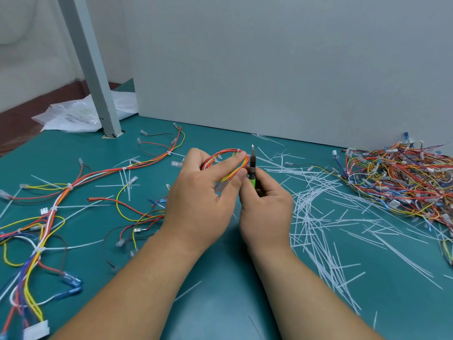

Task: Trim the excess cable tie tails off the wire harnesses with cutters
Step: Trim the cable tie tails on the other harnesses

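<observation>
The left hand (pixel 203 192) pinches a looped bundle of red, orange and yellow wires (pixel 226 157) between thumb and fingers above mid-table. The right hand (pixel 267 207) curls round green-handled cutters (pixel 252 174), tip up, touching the loop. The teal table mat (pixel 220 278) lies bare between the forearms. White cut tie tails (pixel 318 217) litter the right. A tangled harness heap (pixel 397 180) sits by the grey wall panel (pixel 269 69), and loose harnesses (pixel 61 192) sprawl left near a grey post (pixel 90 69).

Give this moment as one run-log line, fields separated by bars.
left hand: holds looped wire harness | right hand: grips green-handled cutters, tip beside loop | cut tie tails: scattered on table | harness pile: right
</observation>
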A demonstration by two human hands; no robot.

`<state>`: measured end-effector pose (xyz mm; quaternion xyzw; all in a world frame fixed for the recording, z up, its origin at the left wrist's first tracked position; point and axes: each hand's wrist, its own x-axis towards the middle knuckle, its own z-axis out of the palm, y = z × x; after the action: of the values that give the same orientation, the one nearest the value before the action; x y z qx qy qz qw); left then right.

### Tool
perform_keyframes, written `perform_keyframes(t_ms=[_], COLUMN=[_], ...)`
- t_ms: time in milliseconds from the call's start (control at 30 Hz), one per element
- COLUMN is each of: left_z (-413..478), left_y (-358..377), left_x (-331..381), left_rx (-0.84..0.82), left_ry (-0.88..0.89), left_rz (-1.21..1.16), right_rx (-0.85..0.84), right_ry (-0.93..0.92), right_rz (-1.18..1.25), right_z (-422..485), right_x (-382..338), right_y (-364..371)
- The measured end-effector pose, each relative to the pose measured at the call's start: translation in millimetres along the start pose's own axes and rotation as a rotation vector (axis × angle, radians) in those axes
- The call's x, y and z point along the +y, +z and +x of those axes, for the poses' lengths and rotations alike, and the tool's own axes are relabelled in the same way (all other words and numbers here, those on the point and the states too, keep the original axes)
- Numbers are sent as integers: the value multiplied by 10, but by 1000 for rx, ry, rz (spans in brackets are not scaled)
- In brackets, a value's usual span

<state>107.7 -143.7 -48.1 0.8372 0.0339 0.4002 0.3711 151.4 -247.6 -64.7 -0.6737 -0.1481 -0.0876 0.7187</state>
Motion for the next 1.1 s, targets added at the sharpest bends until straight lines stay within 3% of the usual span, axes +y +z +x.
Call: perform_keyframes(t_ms=[367, 800, 1100], left_z=[-23, 32, 44], left_y=[77, 12, 10], left_x=[-61, -114, -119], left_rx=[41, 81, 78], left_ry=[5, -24, -16], left_rz=[-95, -80, -73], right_rx=[-35, -254, -66], right_ry=[-27, 26, -28], right_rz=[-66, -268, -294], right_z=[-42, -45, -48], right_x=[-78, -129, -89], right_y=[-2, 13, -1])
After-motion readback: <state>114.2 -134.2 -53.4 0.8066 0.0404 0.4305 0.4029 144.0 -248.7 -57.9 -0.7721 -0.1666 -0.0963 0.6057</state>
